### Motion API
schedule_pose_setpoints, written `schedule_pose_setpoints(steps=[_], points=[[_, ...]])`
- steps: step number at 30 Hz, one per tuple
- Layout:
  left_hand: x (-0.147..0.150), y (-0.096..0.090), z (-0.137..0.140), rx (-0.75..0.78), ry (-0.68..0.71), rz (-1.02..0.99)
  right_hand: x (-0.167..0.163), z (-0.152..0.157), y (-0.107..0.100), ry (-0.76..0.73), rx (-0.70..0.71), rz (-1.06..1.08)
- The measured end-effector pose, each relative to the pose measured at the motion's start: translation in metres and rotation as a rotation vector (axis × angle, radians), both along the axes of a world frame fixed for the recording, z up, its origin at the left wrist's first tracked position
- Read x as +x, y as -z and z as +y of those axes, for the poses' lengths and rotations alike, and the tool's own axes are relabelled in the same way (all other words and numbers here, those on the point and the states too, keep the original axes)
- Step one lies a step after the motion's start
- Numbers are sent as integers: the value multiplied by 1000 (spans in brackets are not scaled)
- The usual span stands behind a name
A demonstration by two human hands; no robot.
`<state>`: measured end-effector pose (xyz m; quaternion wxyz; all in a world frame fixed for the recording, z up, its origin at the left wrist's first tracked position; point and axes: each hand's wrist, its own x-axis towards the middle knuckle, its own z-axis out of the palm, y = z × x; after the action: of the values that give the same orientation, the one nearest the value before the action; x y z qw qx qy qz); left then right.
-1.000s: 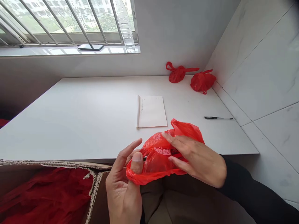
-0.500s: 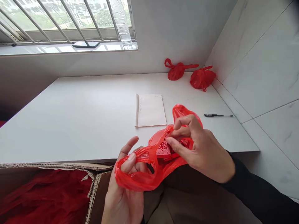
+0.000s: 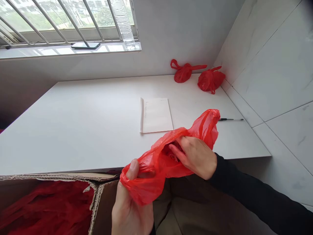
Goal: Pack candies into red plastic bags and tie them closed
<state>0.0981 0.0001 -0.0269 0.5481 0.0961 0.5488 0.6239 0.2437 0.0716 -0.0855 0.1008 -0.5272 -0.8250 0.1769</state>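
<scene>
A thin red plastic bag [image 3: 153, 174] is stretched between my hands near the front edge of the table. My left hand [image 3: 130, 207] grips one of its handle loops, the thumb pressed over the film and the fingers behind it. My right hand [image 3: 195, 155] reaches into the bag's mouth, its wrist still outside. One finger or the thumb lies extended across the opening; the other fingertips are hidden inside, so their grip does not show. Beneath them a patterned red packet [image 3: 173, 157] is partly visible.
A pad of paper [image 3: 157, 116] lies on the white table [image 3: 93, 124], and a black pen [image 3: 231, 119] to its right. Two tied red bags [image 3: 183, 74] sit at the back right corner. An open cardboard box [image 3: 96, 200] holding red material stands at front left.
My right hand has pushed deeper into the bag, hiding its fingertips and most of the patterned packets. The bag's far end has swung up and right, covering the pen's tip.
</scene>
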Motion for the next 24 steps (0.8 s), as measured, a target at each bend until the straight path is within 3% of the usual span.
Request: schedule_pose_setpoints(steps=[4,8,16,20,24], points=[[-6,-2,-1,-85,30,-77,7,-5,5,-122,-137,214],[-10,7,-3,-115,16,-145,14,-13,6,-208,-257,113],[-5,22,0,-74,106,-96,20,-17,6,-315,-289,36],[-12,33,1,-88,47,-115,19,-5,13,-249,-193,78],[-10,32,2,-73,16,-152,14,5,24,-256,-145,87]])
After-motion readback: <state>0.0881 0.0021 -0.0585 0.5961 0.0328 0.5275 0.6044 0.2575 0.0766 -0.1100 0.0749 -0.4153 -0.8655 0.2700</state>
